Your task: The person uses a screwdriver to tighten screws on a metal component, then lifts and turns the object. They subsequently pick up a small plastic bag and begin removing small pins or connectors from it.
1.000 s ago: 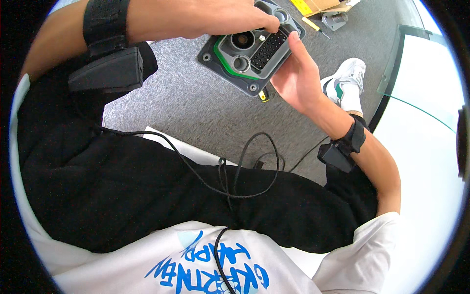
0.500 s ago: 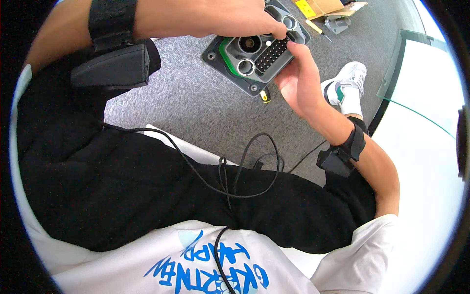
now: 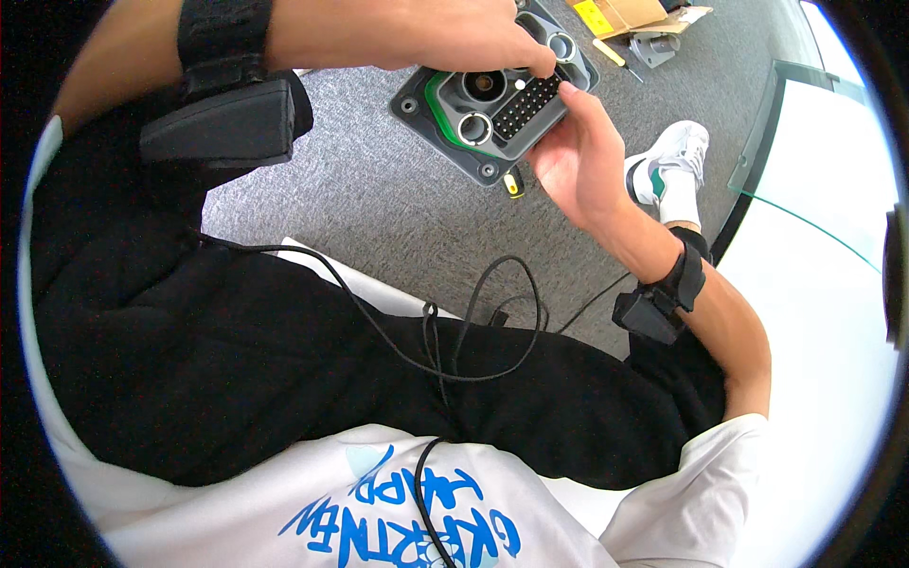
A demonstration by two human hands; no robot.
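A grey connector housing [image 3: 536, 125] with a green seal, round metal-rimmed sockets and a black block of pins [image 3: 530, 104] is held tilted above the carpet. My right hand [image 3: 579, 156] grips its right edge, thumb on top beside the pin block and fingers underneath. From the upper left my left hand [image 3: 445, 36] reaches across the housing, covering its far left part. Its fingers are bent together, with a fingertip at the far end of the pin block. What they hold, if anything, is hidden. A small white round piece [image 3: 520, 85] shows beside the block.
On the grey carpet lie a yellow-handled screwdriver [image 3: 609, 52], a grey metal part [image 3: 653, 47], an opened cardboard box [image 3: 620, 14] and a yellow-and-black tool [image 3: 513, 184] partly under the housing. A black cable [image 3: 511, 260] loops over my lap. Glass [image 3: 805, 204] edges the right side.
My left hand and forearm have shifted very slightly to the right. Both hands stay at the same places on the housing.
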